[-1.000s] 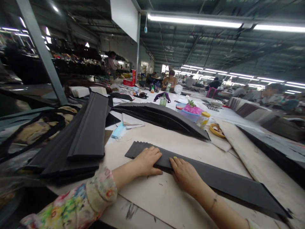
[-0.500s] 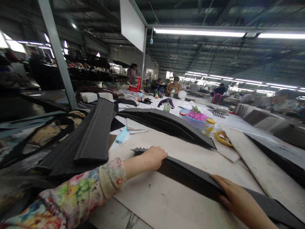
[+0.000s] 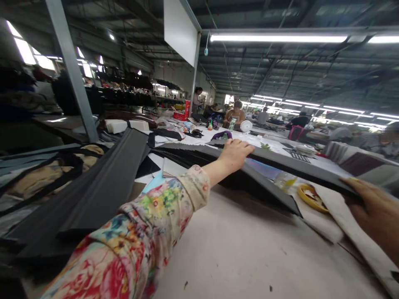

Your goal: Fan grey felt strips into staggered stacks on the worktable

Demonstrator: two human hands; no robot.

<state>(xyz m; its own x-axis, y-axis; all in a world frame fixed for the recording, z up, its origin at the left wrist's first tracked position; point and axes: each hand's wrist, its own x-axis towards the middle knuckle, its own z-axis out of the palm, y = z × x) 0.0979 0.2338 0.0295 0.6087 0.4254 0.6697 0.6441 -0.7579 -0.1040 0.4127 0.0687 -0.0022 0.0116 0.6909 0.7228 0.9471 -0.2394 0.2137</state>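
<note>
A bundle of long dark grey strips [image 3: 289, 166] hangs raised over the far side of the pale board [image 3: 243, 249]. My left hand [image 3: 235, 155] is wrapped over its left part. Near the bundle's right end my right hand [image 3: 370, 207] grips it, fingers on top and thumb below. Under and behind the bundle lies a fanned stack of dark strips [image 3: 268, 187], partly covered by my left hand and the bundle. Another pile of long grey strips [image 3: 109, 178] lies to the left, beyond my flowered sleeve.
A yellow dish [image 3: 311, 198] and a clear jar [image 3: 283, 181] stand at the right, beside a long pale board [image 3: 358, 232]. A metal post [image 3: 73, 74] rises at the left. People work farther back.
Both hands have lifted the bundle off the board and carried it away from me and to the right, over the fanned stack. The camera view has shifted slightly.
</note>
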